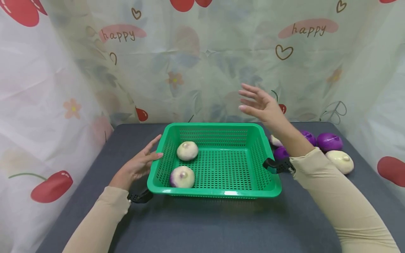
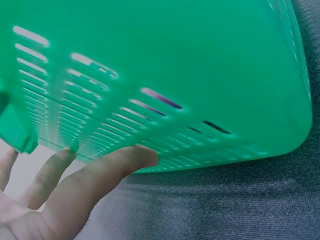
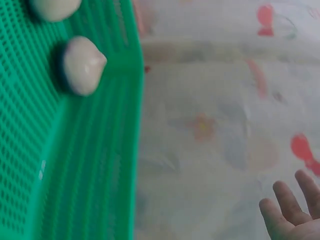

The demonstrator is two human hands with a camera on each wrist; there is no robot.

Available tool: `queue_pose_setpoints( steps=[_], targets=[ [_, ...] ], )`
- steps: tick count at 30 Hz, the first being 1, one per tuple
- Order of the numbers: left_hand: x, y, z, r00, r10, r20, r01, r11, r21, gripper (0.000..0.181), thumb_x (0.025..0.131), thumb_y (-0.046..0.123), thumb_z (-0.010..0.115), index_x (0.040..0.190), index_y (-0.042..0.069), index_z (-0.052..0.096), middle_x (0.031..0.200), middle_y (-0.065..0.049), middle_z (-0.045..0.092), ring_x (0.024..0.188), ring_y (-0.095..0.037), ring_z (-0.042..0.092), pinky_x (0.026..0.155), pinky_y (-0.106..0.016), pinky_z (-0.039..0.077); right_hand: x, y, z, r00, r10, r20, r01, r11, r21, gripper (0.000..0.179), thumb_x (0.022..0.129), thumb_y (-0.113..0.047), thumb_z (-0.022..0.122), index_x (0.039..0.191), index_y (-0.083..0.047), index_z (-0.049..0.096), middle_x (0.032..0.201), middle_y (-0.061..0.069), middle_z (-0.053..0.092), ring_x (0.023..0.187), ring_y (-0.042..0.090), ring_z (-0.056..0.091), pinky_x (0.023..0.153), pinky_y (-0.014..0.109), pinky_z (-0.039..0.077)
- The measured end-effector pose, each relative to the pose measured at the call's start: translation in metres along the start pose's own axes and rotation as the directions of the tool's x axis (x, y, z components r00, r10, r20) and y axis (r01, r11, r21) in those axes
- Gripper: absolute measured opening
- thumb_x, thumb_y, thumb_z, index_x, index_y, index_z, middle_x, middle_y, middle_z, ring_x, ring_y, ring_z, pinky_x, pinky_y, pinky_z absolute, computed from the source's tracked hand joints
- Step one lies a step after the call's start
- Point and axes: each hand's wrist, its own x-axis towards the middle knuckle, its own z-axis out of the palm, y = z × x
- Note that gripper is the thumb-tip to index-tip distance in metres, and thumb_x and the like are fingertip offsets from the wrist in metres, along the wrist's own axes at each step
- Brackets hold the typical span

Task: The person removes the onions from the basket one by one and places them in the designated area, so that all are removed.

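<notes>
A green plastic basket (image 1: 218, 193) with slotted walls stands on the table. Inside, at its left end, lie two round turnips, a whitish one (image 1: 187, 151) behind and a white one tinged purple (image 1: 182, 177) in front. My left hand (image 1: 139, 163) is at the basket's left side, its fingers spread and fairly straight. In the left wrist view the thumb (image 2: 107, 172) lies close against the outer wall; whether it presses there I cannot tell. Raised above the back right corner, my right hand (image 1: 261, 105) has loosely extended fingers and holds nothing.
Right of the basket, partly behind my right arm, sit several purple and white vegetables, among them a purple one (image 1: 329, 142) and a white one (image 1: 340, 162). A printed curtain (image 1: 209, 70) hangs behind the dark grey table (image 1: 202, 225) and along both sides.
</notes>
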Motion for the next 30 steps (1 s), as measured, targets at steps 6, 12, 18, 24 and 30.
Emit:
queue_pose_setpoints(
  steps=[6, 12, 18, 24, 30],
  targets=[
    [0.000, -0.001, 0.000, 1.000, 0.004, 0.005, -0.004, 1.000, -0.010, 0.079, 0.100, 0.006, 0.050, 0.154, 0.043, 0.006, 0.158, -0.020, 0.020, 0.112, -0.025, 0.062, 0.084, -0.049, 0.055, 0.014, 0.017, 0.054, 0.988, -0.010, 0.152, 0.008, 1.000, 0.009, 0.062, 0.093, -0.003, 0.063, 0.149, -0.014, 0.039, 0.150, 0.008, 0.042, 0.137, 0.025, 0.042, 0.108, 0.043, 0.040],
    [0.000, -0.001, -0.001, 1.000, 0.003, 0.003, -0.002, 1.000, -0.006, 0.079, 0.100, 0.006, 0.050, 0.154, 0.043, 0.006, 0.157, -0.021, 0.021, 0.112, -0.025, 0.063, 0.084, -0.049, 0.055, 0.022, 0.039, 0.099, 0.967, 0.056, 0.250, -0.063, 0.998, 0.024, 0.062, 0.091, -0.011, 0.068, 0.146, -0.022, 0.043, 0.149, 0.004, 0.043, 0.136, 0.027, 0.043, 0.105, 0.043, 0.043],
    [0.001, -0.001, 0.001, 1.000, -0.005, 0.001, 0.005, 1.000, -0.004, 0.078, 0.100, 0.007, 0.051, 0.154, 0.042, 0.006, 0.157, -0.020, 0.021, 0.113, -0.027, 0.062, 0.085, -0.051, 0.054, 0.026, 0.063, 0.128, 0.925, 0.133, 0.355, -0.120, 0.991, -0.058, 0.059, 0.091, -0.016, 0.069, 0.144, -0.025, 0.046, 0.145, 0.002, 0.048, 0.133, 0.029, 0.046, 0.106, 0.046, 0.041],
    [0.002, -0.001, 0.003, 1.000, -0.008, -0.002, 0.008, 1.000, -0.007, 0.077, 0.101, 0.007, 0.050, 0.154, 0.042, 0.006, 0.157, -0.021, 0.021, 0.113, -0.028, 0.062, 0.085, -0.053, 0.053, 0.026, 0.081, 0.137, 0.837, 0.214, 0.503, -0.191, 0.977, -0.097, 0.059, 0.092, -0.014, 0.066, 0.145, -0.021, 0.044, 0.149, 0.006, 0.043, 0.138, 0.036, 0.038, 0.106, 0.047, 0.042],
    [0.001, 0.000, 0.001, 1.000, -0.001, -0.004, 0.001, 1.000, 0.001, 0.078, 0.101, 0.007, 0.050, 0.154, 0.042, 0.005, 0.157, -0.020, 0.019, 0.113, -0.025, 0.061, 0.086, -0.051, 0.054, 0.027, 0.095, 0.139, 0.740, 0.255, 0.623, -0.209, 0.967, -0.148, 0.063, 0.090, -0.012, 0.068, 0.147, -0.016, 0.042, 0.153, 0.011, 0.037, 0.139, 0.035, 0.036, 0.106, 0.044, 0.042]
  ],
)
